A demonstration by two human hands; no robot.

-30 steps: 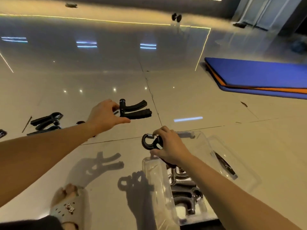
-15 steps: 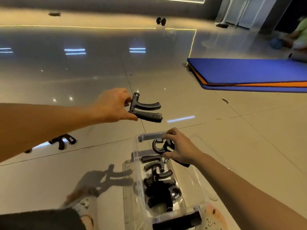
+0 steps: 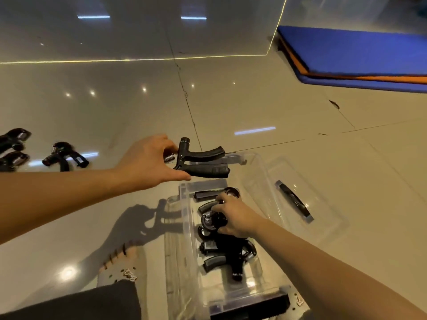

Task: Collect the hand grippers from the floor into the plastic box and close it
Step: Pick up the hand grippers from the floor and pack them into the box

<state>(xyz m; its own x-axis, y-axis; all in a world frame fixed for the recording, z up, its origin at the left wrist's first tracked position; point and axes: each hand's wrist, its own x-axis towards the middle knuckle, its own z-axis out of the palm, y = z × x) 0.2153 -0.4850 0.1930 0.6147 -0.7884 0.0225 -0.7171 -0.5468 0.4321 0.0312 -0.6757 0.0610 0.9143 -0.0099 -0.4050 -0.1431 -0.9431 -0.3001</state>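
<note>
A clear plastic box (image 3: 184, 232) stands open on the floor in front of me, with several black hand grippers (image 3: 221, 255) lying inside. My left hand (image 3: 147, 162) pinches a black hand gripper (image 3: 201, 162) by its spring end and holds it in the air over the box's far rim. Down inside the box, my right hand (image 3: 238, 218) grips another black hand gripper (image 3: 211, 219) by its coil, just above the pile. The clear lid (image 3: 300, 192) with a dark handle lies flat to the right of the box.
More black hand grippers (image 3: 64, 155) lie on the glossy tiled floor at the left, some (image 3: 12, 146) at the frame's edge. A blue and orange mat (image 3: 360, 56) lies at the far right. My sandalled foot (image 3: 120, 266) stands left of the box.
My right hand has lowered its hand gripper from the box's far rim down into the box. My left hand has carried its hand gripper closer, to just over the far rim.
</note>
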